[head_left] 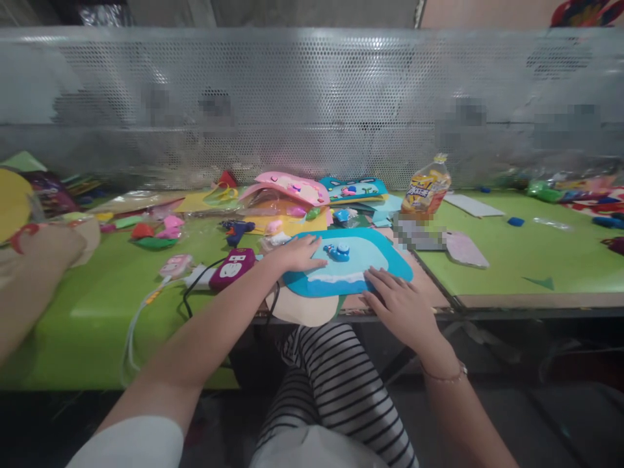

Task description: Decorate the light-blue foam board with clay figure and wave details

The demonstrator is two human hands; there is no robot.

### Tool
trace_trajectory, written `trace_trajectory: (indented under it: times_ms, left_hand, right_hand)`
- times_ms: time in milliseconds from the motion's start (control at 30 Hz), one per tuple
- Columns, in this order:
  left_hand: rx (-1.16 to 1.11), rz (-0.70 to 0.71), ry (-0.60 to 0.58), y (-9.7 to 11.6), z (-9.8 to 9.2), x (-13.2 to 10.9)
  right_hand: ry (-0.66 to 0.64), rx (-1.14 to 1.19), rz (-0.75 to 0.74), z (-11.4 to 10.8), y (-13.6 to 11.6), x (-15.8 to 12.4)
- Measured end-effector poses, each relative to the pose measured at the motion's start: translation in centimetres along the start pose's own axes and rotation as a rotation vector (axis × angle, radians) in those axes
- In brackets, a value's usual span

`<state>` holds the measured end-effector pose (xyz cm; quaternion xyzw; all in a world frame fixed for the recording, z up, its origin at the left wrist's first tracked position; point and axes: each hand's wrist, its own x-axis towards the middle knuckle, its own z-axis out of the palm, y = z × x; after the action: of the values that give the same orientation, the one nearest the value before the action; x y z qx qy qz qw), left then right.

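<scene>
A blue foam piece (397, 257) with a rounded outline lies at the table's front edge. Its middle is light blue, with a white wavy strip along the lower part. On that middle sits a small blue clay-like figure (340, 253). My left hand (303, 252) rests with fingers stretched out on the left side of the piece, close to the figure. Flat on the lower right part lies my right hand (400, 302), its fingers spread. Neither hand grips anything. Under the front of the piece, a cream rounded sheet (307, 313) sticks out over the edge.
Behind stand pink (292, 186) and teal (358, 189) decorated pieces and a snack bag (426, 188). A phone (465, 249) lies right, a purple power box (234, 268) with cables left. At far left, another person's hand (53, 250) holds something red-handled. A perforated metal screen (292, 97) closes the back.
</scene>
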<state>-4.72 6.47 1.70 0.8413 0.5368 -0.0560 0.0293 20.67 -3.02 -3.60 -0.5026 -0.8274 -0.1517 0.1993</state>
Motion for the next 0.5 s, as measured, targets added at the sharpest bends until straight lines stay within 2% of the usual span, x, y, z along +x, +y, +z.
trace_trajectory:
  times_ms: [100, 167, 267, 367, 500]
  left_hand:
    - [0.114, -0.088, 0.103, -0.2, -0.1, -0.1]
    - [0.163, -0.219, 0.140, -0.5, -0.2, -0.2]
    - [0.142, -0.375, 0.080, -1.1, 0.0, -0.3]
    - [0.114, -0.378, 0.013, -1.3, 0.1, -0.3]
    - [0.120, -0.362, 0.003, -1.1, 0.0, -0.4]
  right_hand:
    - [-0.002, -0.001, 0.006, 0.0, 0.0, 0.0]
    - [-0.005, 0.002, 0.009, 0.0, 0.0, 0.0]
    - [0.001, 0.013, 0.006, -0.1, 0.1, 0.0]
    - [0.006, 0.026, 0.007, -0.2, 0.1, 0.0]
    - [0.000, 0.039, 0.012, 0.0, 0.0, -0.1]
